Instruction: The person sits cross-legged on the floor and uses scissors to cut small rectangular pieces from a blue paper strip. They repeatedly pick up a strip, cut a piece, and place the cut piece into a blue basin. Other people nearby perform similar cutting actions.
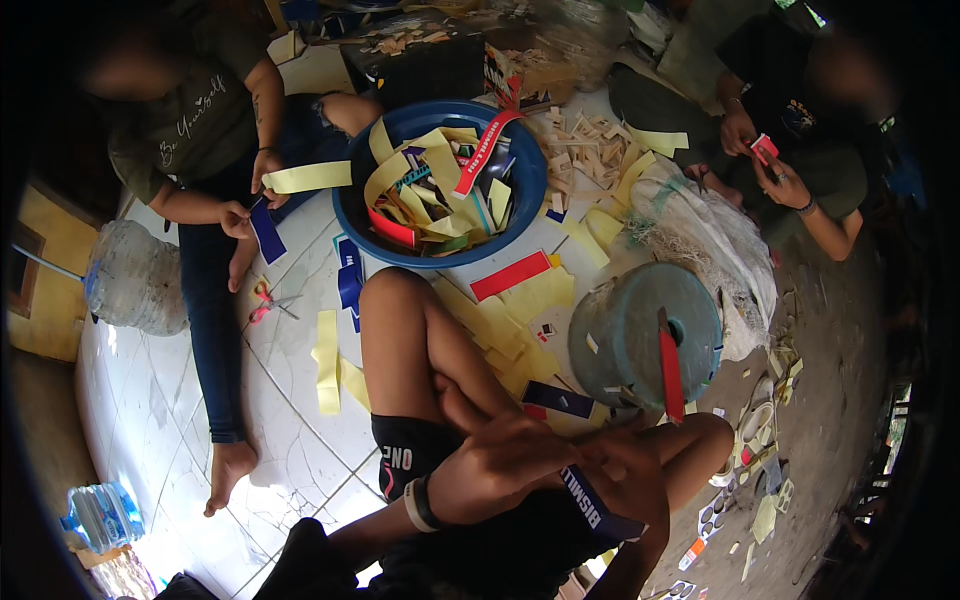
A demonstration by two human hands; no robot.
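A dark blue strip with white lettering (590, 503) hangs bent below my hands, close to my lap. My left hand (512, 455), with a band on its wrist, reaches across from the lower left, its fingers closed at the strip's upper end. My right hand (628, 468) closes on the same strip from the other side; its fingertips are partly hidden. Just beyond my hands lies another dark blue strip (558, 399), on yellow sheets (540, 300). A red strip (670, 372) lies across the upturned grey-green bucket (610, 330) at my right, sticking out over its near edge.
A blue tub (350, 225) full of yellow, red and blue strips stands ahead. Scissors (268, 303) lie on the tiles. At left, a person (190, 150) holds yellow and blue strips; at right, another (810, 150) holds a red piece. Wooden pieces (590, 150) are heaped behind.
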